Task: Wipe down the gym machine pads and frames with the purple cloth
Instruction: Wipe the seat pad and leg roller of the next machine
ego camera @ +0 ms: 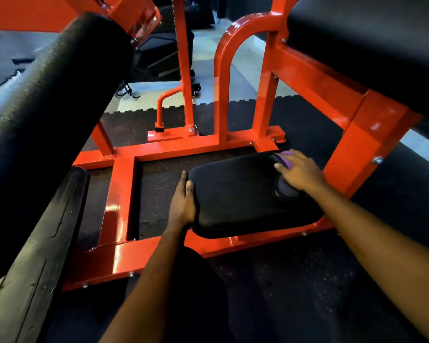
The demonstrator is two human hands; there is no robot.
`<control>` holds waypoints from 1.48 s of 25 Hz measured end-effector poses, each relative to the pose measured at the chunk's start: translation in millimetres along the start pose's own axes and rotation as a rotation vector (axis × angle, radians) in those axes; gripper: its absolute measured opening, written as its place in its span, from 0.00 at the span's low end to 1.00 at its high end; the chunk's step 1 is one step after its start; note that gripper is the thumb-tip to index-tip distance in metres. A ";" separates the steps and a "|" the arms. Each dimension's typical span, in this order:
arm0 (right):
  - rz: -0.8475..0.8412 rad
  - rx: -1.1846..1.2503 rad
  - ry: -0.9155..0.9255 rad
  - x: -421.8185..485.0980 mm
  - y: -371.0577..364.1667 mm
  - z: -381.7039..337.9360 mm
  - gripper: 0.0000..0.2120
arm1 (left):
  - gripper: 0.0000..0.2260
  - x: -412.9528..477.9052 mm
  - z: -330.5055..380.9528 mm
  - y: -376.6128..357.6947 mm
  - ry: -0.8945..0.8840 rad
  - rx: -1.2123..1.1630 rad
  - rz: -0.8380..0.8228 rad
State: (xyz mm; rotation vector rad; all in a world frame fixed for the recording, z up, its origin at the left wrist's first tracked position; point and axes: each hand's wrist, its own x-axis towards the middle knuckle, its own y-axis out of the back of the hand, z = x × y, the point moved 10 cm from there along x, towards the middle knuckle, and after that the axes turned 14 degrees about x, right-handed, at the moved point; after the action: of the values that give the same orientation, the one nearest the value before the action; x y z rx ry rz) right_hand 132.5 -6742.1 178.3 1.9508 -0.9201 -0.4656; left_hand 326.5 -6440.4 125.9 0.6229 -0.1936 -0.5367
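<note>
The purple cloth [286,157] is bunched up at the far right corner of the low black pad [243,194], mostly hidden under the right hand [300,172]. You only see a bit of purple poking out past the fingers, plus a darker lump under the heel of the palm, and I can't tell if that's more cloth or something else. The right hand is laid flat on top of the cloth, fingers spread and reaching toward the far edge, pressing it down on the pad rather than pinching it.

The left hand [183,201] is on the pad's left edge, fingers together and pointing away, thumb on top of the padding, palm against the side like it's steadying it. It isn't holding anything.

The pad sits low on the orange frame [119,214], which makes a rectangle of bars on the dark rubber floor [307,280] around it. Two uprights and a curved hoop rise from the far bar. On the right, a slanted orange beam carries a big black cushion [382,45] overhead. On the left, a thick black foam roller [47,107] fills the foreground, with another long black pad [35,256] below it along the frame's left side. Both bare forearms come in from the bottom edge.
</note>
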 end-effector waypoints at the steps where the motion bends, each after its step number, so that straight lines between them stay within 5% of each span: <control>1: 0.012 0.012 0.028 -6.8 3.4 0.0 0.25 | 0.22 -1.7 2.4 2.2 0.008 0.015 0.009; 5: 0.203 0.038 0.492 -101.3 -18.0 -79.7 0.25 | 0.24 -10.4 -0.1 21.7 0.020 0.169 -0.033; 10: -0.041 -0.106 0.758 -160.2 -112.2 -198.2 0.20 | 0.38 -54.1 -23.5 79.1 0.049 0.016 0.198; 14: -0.279 -0.282 0.686 -116.7 -140.8 -238.9 0.20 | 0.35 -68.3 -7.6 103.6 0.044 0.034 0.256; 19: -0.179 -0.092 0.290 -29.2 -115.2 -217.2 0.24 | 0.35 -69.3 24.0 114.6 -0.017 0.077 0.241; 24: -0.056 -0.125 0.582 -61.4 -116.2 -212.3 0.22 | 0.31 -70.7 35.2 124.3 -0.058 0.191 0.174; 28: 0.024 -0.050 0.475 -22.6 -114.0 -224.8 0.19 | 0.21 -65.4 51.0 157.3 -0.066 0.285 0.214; 33: 0.102 0.797 0.558 -23.1 -69.9 -281.9 0.20 | 0.27 -74.1 99.5 229.2 -0.179 0.351 0.368; 37: 0.188 1.030 0.750 -61.9 -2.3 -370.3 0.17 | 0.24 -100.7 146.4 299.4 -0.298 0.428 0.549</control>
State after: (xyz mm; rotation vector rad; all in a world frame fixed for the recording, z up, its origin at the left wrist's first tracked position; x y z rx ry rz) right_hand 327.4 -6483.0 367.5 2.5615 -0.8719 0.9991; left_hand 318.3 -6256.3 421.3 0.8630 -0.7510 -0.0466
